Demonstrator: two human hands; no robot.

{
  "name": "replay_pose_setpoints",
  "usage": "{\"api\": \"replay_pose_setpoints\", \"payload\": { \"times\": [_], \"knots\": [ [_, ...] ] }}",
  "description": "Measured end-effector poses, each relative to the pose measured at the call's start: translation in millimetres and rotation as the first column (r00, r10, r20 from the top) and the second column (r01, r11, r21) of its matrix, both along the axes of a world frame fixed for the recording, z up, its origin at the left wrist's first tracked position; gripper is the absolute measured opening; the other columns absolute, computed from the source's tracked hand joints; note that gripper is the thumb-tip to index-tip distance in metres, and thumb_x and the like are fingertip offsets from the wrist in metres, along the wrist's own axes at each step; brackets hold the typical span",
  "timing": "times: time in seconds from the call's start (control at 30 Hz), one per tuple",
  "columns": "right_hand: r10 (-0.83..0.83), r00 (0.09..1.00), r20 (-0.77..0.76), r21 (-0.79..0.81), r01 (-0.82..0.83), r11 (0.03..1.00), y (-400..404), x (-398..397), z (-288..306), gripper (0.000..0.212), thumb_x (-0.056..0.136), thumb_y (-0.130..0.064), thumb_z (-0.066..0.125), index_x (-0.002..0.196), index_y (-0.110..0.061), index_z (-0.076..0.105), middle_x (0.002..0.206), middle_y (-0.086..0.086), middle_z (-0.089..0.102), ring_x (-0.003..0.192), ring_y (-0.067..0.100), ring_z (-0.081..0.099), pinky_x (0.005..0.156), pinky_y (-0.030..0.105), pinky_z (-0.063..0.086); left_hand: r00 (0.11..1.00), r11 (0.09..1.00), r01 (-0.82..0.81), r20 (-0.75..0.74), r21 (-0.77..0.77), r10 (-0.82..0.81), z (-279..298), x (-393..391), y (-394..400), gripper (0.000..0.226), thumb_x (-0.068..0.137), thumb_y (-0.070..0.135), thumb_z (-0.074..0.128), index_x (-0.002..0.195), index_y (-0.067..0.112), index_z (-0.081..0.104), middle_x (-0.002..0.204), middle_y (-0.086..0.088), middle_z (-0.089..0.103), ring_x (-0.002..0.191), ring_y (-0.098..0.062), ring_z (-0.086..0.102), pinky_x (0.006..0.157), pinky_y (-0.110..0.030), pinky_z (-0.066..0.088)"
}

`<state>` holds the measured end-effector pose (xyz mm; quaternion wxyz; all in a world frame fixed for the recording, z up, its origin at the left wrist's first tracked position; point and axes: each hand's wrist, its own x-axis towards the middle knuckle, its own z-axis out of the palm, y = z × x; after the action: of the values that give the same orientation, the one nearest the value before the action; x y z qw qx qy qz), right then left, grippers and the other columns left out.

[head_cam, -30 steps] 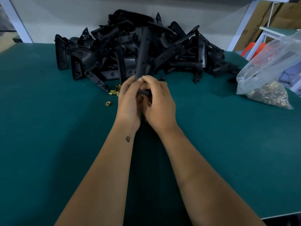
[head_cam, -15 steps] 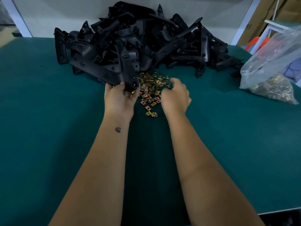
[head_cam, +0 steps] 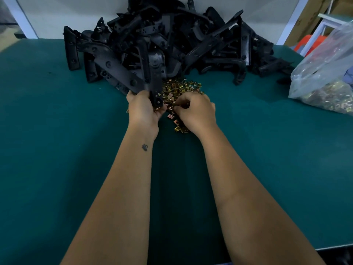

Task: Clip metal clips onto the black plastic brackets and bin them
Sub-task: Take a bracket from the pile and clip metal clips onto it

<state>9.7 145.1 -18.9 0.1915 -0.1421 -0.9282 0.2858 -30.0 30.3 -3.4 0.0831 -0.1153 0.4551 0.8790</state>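
A big heap of black plastic brackets point(head_cam: 191, 41) lies at the back of the green table point(head_cam: 57, 150). My left hand point(head_cam: 144, 109) grips the near end of one black bracket point(head_cam: 122, 71) that slants up to the left against the heap. Just right of it, a small pile of gold metal clips point(head_cam: 179, 88) is spread on the table. My right hand point(head_cam: 194, 111) rests on that pile, fingers curled and pinching a clip point(head_cam: 172, 106) close to the bracket's end.
A clear plastic bag point(head_cam: 324, 73) holding more gold clips sits at the table's right side. Behind it stand a white frame and an orange object. A white wall backs the bracket heap. The table's near edge runs at the lower right.
The hands parted after holding one bracket together. My left hand now holds a bracket by the heap, and my right hand dropped onto the clip pile and closed its fingers on a clip.
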Motion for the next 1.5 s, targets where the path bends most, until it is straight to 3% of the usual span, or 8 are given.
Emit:
{"api": "replay_pose_setpoints", "payload": {
  "times": [0.23,0.4,0.53,0.63,0.77,1.0,1.27,1.5],
  "knots": [
    [0.059,0.998,0.02,0.101,-0.061,0.993,-3.8,1.8,0.5,0.033,0.092,-0.031,0.06,0.124,-0.038,0.065,0.119,-0.004,0.061,0.121,0.024,0.043,0.086,0.032,0.023,0.999,0.999,0.048,0.008,-0.002,-0.048,-2.4,-1.7,0.2,0.024,0.099,0.013,0.045,0.123,0.014,0.045,0.093,-0.002,0.056,0.072,-0.015,0.052,0.05,-0.021,0.048],
    [0.042,0.999,-0.005,0.089,-0.042,0.995,-5.4,2.8,1.1,0.015,0.092,-0.03,0.063,0.102,-0.033,0.072,0.109,-0.005,0.064,0.115,0.023,0.048,0.082,0.032,0.024,0.998,0.997,0.063,0.005,0.049,-0.064,-1.5,-1.0,-0.5,0.019,0.098,0.016,0.05,0.115,0.013,0.043,0.094,-0.002,0.057,0.073,-0.015,0.055,0.049,-0.021,0.047],
    [0.06,0.998,-0.035,0.075,-0.057,0.996,-6.9,2.2,1.3,0.012,0.091,-0.022,0.065,0.097,-0.028,0.073,0.107,-0.01,0.068,0.111,0.02,0.052,0.084,0.029,0.023,0.998,0.997,0.065,-0.018,0.045,-0.064,0.1,1.5,-0.1,0.038,0.097,0.019,0.054,0.133,0.011,0.048,0.097,0.0,0.059,0.076,-0.014,0.057,0.053,-0.022,0.047],
    [0.03,0.984,-0.175,-0.104,-0.049,0.993,-8.3,3.4,3.4,0.02,0.088,-0.008,0.064,0.099,-0.024,0.072,0.098,-0.012,0.069,0.102,0.012,0.059,0.095,0.032,0.038,0.996,0.995,0.085,-0.017,0.053,-0.084,0.8,3.8,0.1,0.045,0.095,0.02,0.056,0.138,0.009,0.047,0.1,-0.002,0.059,0.073,-0.014,0.056,0.05,-0.022,0.046],
    [-0.064,0.946,-0.318,-0.466,-0.097,0.88,-6.3,7.0,9.1,0.024,0.086,0.001,0.067,0.098,-0.02,0.066,0.085,-0.014,0.063,0.081,-0.003,0.06,0.073,0.008,0.046,0.991,0.979,0.135,-0.026,0.155,-0.132,2.0,6.6,0.3,0.023,0.092,0.008,0.056,0.111,0.009,0.042,0.093,-0.005,0.052,0.072,-0.017,0.05,0.051,-0.022,0.047],
    [-0.125,0.916,-0.381,-0.777,-0.244,0.58,-2.3,6.6,11.7,0.017,0.086,0.0,0.071,0.092,-0.016,0.073,0.092,0.001,0.073,0.086,0.004,0.068,0.076,0.014,0.052,0.978,0.958,0.206,-0.075,0.201,-0.195,4.3,11.9,0.1,0.023,0.091,-0.006,0.048,0.11,0.006,0.041,0.09,-0.007,0.053,0.074,-0.017,0.052,0.056,-0.022,0.051],
    [-0.17,0.89,-0.423,-0.874,-0.351,0.337,2.1,7.3,13.3,0.014,0.088,0.005,0.066,0.096,-0.006,0.071,0.094,0.008,0.07,0.091,0.017,0.065,0.09,0.028,0.054,0.956,0.935,0.289,-0.107,0.206,-0.272,1.8,13.9,-0.6,0.022,0.091,-0.004,0.055,0.11,0.006,0.051,0.096,-0.007,0.059,0.083,-0.016,0.055,0.06,-0.022,0.053],
    [-0.15,0.897,-0.417,-0.883,-0.36,0.302,1.5,8.3,14.2,0.015,0.092,0.002,0.062,0.093,-0.01,0.07,0.093,0.008,0.07,0.09,0.02,0.066,0.09,0.034,0.055,0.93,0.929,0.354,-0.144,0.112,-0.337,-0.6,14.4,1.0,0.023,0.09,-0.004,0.056,0.103,0.015,0.056,0.099,-0.002,0.065,0.084,-0.014,0.059,0.063,-0.024,0.054]
  ]
}}
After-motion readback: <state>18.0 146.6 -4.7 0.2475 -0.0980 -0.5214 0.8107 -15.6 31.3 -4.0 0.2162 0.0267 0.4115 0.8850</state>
